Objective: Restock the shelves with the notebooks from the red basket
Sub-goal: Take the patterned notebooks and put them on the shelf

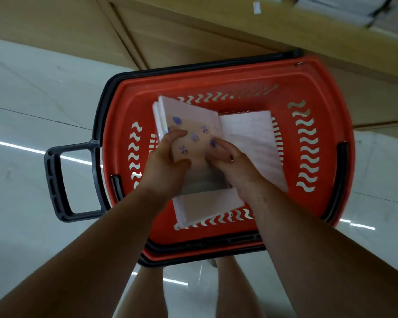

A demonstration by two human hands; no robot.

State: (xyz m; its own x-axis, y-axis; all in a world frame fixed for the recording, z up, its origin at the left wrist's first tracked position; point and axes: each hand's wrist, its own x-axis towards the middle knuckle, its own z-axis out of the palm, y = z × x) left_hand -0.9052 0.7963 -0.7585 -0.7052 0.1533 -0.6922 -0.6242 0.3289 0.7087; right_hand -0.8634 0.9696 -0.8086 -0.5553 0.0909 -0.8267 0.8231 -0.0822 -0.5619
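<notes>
Glossy pale floor tiles [32, 111] with faint marble veining and thin dark grout lines reflect strips of ceiling light, and a light wood-grain cabinet base [193, 37] runs along the top edge beneath a shelf [331, 21] carrying blurred stacks of white-edged books. On the tiles, against that cabinet, stands the red basket [326, 92], moulded plastic with rounded corners, wavy slots cut through its walls and a dark grey rim; a grey loop handle [55, 180] sticks out at its left side.

Both bare hands hold notebooks [193, 138] above the basket's opening. The left hand [163, 171] is closed on the left edge of the pile, fingers over the top cover and thumb pressed against the lower part. The right hand [234, 166] grips near the spine, fingertips curled onto the same cover. That cover is matte peach card printed with small blue shell and pinwheel shapes. To its right a notebook lies open, showing pale ruled pages. More white page blocks show below the hands, soft with motion blur. Bare legs appear beneath the basket.
</notes>
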